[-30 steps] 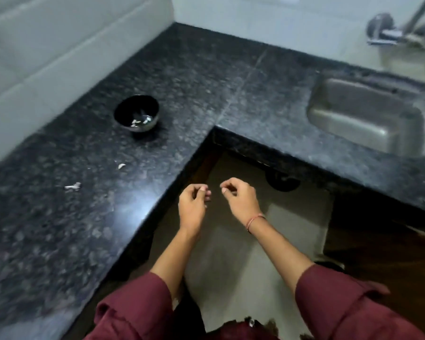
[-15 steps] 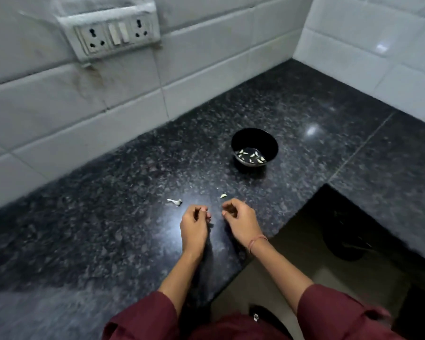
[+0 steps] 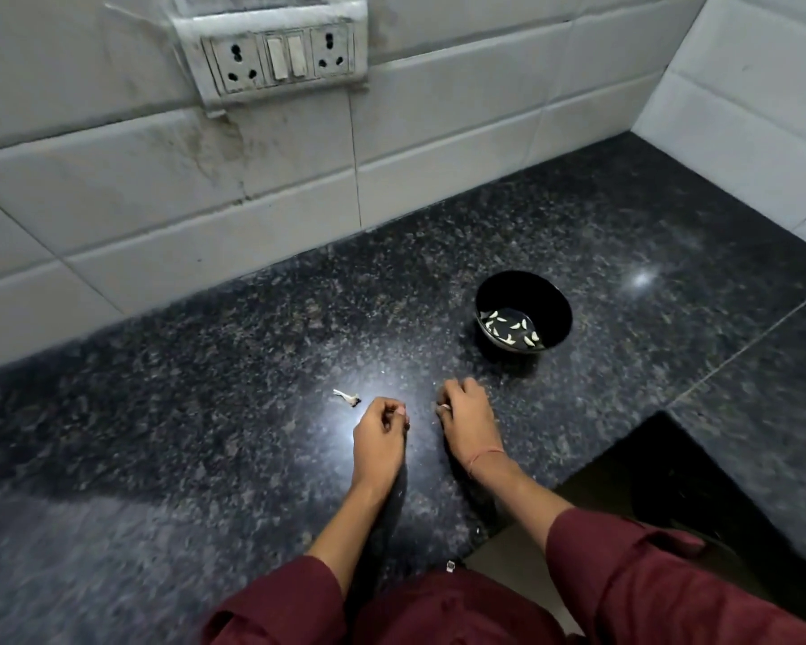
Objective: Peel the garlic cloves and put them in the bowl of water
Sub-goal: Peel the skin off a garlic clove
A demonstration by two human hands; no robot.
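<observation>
Currently on my feed from the head camera, item by item:

1. Worktop (image 3: 205, 412): black speckled granite, polished, with a bright glare patch just ahead of the hands. It runs along a white tiled wall (image 3: 159, 179) and turns a corner at the right.

2. Bowl (image 3: 554, 290): small, black and round, standing upright on the worktop beyond the right hand, apart from it. It holds water.

3. Garlic cloves (image 3: 510, 329): peeled, pale slivers lying in the water at the bottom of the bowl. I count roughly ten, though they are too small to be sure.

4. Skin scrap (image 3: 346, 397): a pale, twisted shred lying loose on the worktop, just left of the left hand and not touching it.

5. Left hand (image 3: 380, 435): low over the worktop, fingers curled in with the thumb against the fingertips. I cannot tell whether anything is pinched there.

6. Right hand (image 3: 468, 423): close beside the left, fingers curled down to the worktop, fingertips pinching a small pale piece (image 3: 444, 406). I cannot make out whether it is a clove or skin. A thin thread band (image 3: 485, 455) circles the wrist.

7. Sleeves (image 3: 624, 574): maroon, pushed back up both forearms.

8. Socket panel (image 3: 280, 58): two sockets with two switches between them, fixed to the wall, its surround grimy.
</observation>
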